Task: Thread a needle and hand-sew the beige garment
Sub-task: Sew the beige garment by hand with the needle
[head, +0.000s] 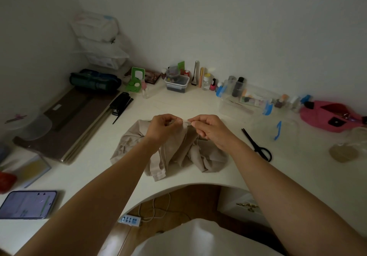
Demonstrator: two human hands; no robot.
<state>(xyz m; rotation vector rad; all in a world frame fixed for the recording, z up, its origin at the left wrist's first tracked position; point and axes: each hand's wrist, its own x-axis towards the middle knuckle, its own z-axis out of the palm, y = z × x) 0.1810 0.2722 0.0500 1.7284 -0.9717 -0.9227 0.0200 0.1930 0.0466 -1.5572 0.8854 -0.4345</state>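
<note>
The beige garment point(174, 156) lies crumpled on the white desk point(258, 168) in front of me. My left hand point(163, 125) and my right hand point(208, 129) are raised just above it, fingertips nearly touching. Between them sits a small pale object point(186, 123), perhaps a thread spool, pinched by both hands. A thin pale thread point(197, 140) hangs from my right hand down to the fabric. The needle itself is too small to make out.
Black scissors point(257, 145) lie to the right of the garment. A phone point(27, 204) lies at the near left. A stapler point(120, 103), brown folders point(65, 124), a clear box point(244, 102), bottles and a pink pouch point(329, 115) line the back.
</note>
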